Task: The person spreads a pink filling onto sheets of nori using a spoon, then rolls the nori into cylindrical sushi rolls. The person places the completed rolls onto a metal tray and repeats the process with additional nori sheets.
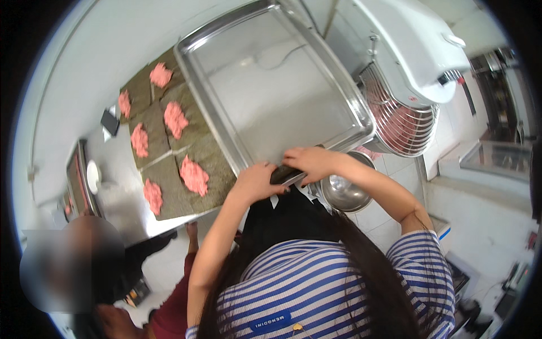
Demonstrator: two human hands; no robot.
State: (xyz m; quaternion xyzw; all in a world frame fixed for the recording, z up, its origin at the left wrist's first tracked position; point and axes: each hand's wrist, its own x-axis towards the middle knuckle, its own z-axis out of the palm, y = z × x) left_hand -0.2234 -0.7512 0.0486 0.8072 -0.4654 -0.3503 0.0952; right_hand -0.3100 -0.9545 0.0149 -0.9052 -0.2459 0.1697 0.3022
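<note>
At the near rim of a large, shallow metal tray (265, 85), my left hand (257, 182) and my right hand (313, 164) meet, both with fingers curled. Between them is a dark seaweed roll (284, 173), gripped from both sides and partly covered by my fingers. To the left of the tray lie several dark green seaweed sheets (149, 121). Small mounds of pink meat paste (194, 176) sit on them, in two rough columns. Nothing lies on the visible floor of the tray.
A white mixer (412, 45) with a wire guard stands right of the tray. Below it is a round steel bowl (347, 192). A co-worker in a dark red sleeve (172, 305) is at lower left. Beyond the sheets are a white dish (93, 176) and another tray (79, 175).
</note>
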